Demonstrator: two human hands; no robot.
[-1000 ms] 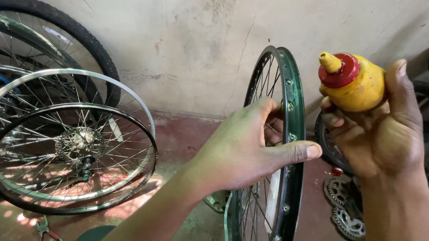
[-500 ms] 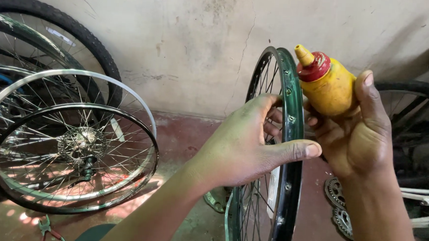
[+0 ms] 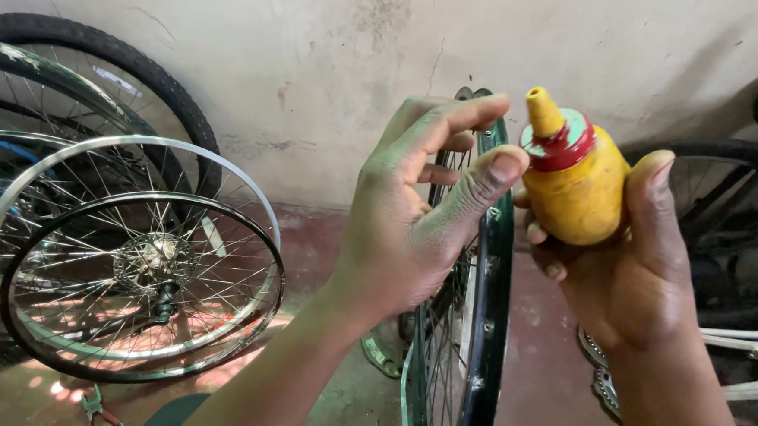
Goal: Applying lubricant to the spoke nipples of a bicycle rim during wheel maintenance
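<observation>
A green bicycle wheel rim (image 3: 487, 331) with spokes stands upright and edge-on in front of me. My left hand (image 3: 413, 223) grips its upper part, fingers curled over the top and thumb pressed on the near edge. My right hand (image 3: 627, 269) holds a yellow squeeze bottle (image 3: 575, 184) with a red collar and a yellow nozzle. The bottle is upright, tilted slightly left, just right of the rim's top and close to my left thumb.
Several spoked wheels (image 3: 142, 278) lean at the left against a stained wall (image 3: 317, 71), with a black tyre (image 3: 102, 60) behind them. More bicycle wheels and sprockets (image 3: 600, 371) sit at the right. A small tool (image 3: 96, 407) lies on the reddish floor.
My left hand slid up the rim to its top. My right hand brought the yellow bottle left, closer to the rim and my thumb.
</observation>
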